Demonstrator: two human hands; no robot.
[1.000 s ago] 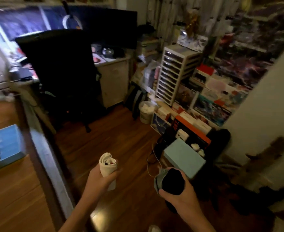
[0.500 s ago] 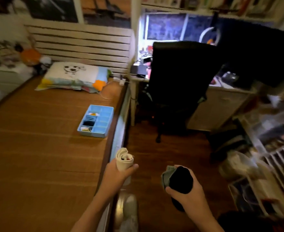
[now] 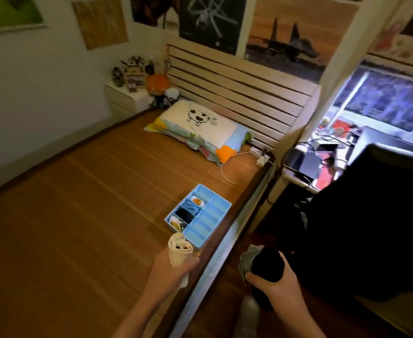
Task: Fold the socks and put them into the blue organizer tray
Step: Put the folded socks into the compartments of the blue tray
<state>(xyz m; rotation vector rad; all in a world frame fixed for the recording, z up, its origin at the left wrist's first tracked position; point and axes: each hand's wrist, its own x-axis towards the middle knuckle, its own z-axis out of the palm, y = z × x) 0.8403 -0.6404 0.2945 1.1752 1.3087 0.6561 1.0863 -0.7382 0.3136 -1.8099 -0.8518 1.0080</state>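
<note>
Cream sock roll (image 3: 180,250) sits upright in left hand (image 3: 173,269), fingers wrapped round its lower half, just short of blue organizer tray (image 3: 210,215), which sits on bed (image 3: 78,215) near edge. Right hand (image 3: 273,286) curls round dark sock bundle (image 3: 267,264) with grey bit poking out, held over floor beside bed. Both look soft, light, squishy — firm squeeze round middle should stop rolls springing open. Tray column toward bed edge looks bare — probably room there, nothing fragile to fuss over.
</note>
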